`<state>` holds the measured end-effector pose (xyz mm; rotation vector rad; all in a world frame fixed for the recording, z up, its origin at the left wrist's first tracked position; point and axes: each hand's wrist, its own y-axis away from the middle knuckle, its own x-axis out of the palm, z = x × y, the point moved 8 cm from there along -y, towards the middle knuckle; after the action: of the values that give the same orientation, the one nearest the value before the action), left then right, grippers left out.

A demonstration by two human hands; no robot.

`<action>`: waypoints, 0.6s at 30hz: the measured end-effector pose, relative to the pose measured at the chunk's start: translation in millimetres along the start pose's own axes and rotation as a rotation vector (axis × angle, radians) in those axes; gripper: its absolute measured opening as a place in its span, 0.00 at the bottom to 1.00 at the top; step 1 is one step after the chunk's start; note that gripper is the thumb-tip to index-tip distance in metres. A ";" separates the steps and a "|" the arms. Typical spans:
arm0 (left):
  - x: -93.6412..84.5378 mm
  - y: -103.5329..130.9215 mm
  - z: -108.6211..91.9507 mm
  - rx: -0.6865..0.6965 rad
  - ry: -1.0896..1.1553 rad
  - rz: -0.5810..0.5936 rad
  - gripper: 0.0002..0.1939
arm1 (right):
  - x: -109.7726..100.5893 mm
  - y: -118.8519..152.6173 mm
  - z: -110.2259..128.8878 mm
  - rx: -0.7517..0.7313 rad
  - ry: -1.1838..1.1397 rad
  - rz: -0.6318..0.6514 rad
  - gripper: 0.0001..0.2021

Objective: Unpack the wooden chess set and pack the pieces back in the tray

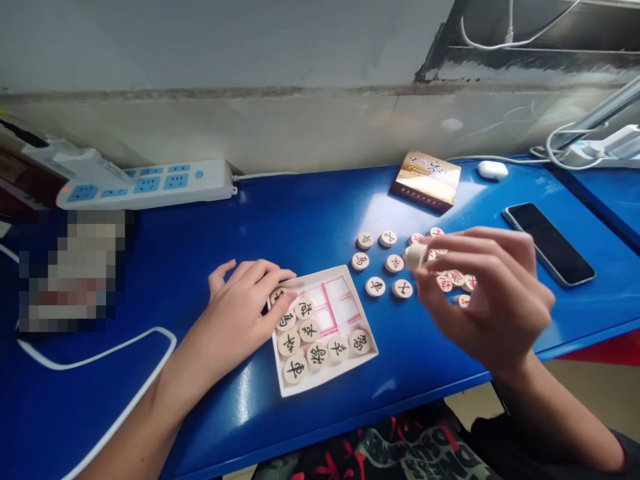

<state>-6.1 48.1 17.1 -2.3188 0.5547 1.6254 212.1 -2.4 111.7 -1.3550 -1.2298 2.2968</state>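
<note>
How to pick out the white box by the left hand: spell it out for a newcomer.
Start at the blue table and find the left hand. It reaches over one corner of a shallow white box. Unlike the printed box farther back, this one is open, with black-marked round pieces inside.

The person's left hand [250, 297] and right hand [487, 297], both bare, with slender fingers and uncovered forearms. Behind the right hand's grip, at the elbow, appears the edge of a black sleeve [629, 455]. Nearer the body than either grip, a dark garment [385, 457] bears red streaks and blocky grey-green lettering (only partly legible).
</note>
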 end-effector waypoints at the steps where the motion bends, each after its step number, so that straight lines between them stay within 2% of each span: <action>1: 0.7 0.1 -0.3 0.004 0.001 0.004 0.13 | 0.5 1.9 -10.2 0.018 0.035 -0.024 0.09; 3: 2.1 -0.5 -0.5 0.008 0.003 0.009 0.13 | 19.2 6.8 -26.5 0.021 0.078 0.064 0.05; 5: 2.7 -1.9 0.4 0.007 0.002 0.002 0.13 | 50.1 13.7 -38.5 0.012 0.110 0.275 0.02; 6: 2.7 -2.8 1.3 0.005 0.001 -0.005 0.13 | 63.5 17.8 -43.0 0.010 0.124 0.385 0.03; 8: 2.7 -4.5 3.5 -0.003 -0.001 -0.014 0.13 | 76.1 23.6 -46.4 0.004 0.137 0.522 0.06; 9: 2.7 -5.1 4.6 -0.009 0.000 -0.014 0.13 | 74.2 24.0 -44.7 0.001 0.140 0.531 0.06; 11: 3.2 -5.4 6.1 -0.017 0.001 -0.007 0.14 | 58.4 21.8 -33.9 -0.002 0.144 0.454 0.06; 14: 3.6 -4.3 4.5 -0.011 -0.007 -0.003 0.13 | 34.9 24.9 -0.3 -0.001 0.074 0.350 0.03; 15: 3.8 -3.8 3.1 -0.005 -0.012 -0.002 0.13 | 34.4 29.0 14.3 -0.015 0.020 0.375 0.03; 18: 3.8 -2.5 -1.4 0.016 -0.022 -0.006 0.12 | 51.9 46.6 54.9 -0.089 -0.111 0.582 0.06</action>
<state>-2.7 49.2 13.9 -2.2858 0.5529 1.6356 149.7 -34.2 57.3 -1.8346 -1.0808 2.7517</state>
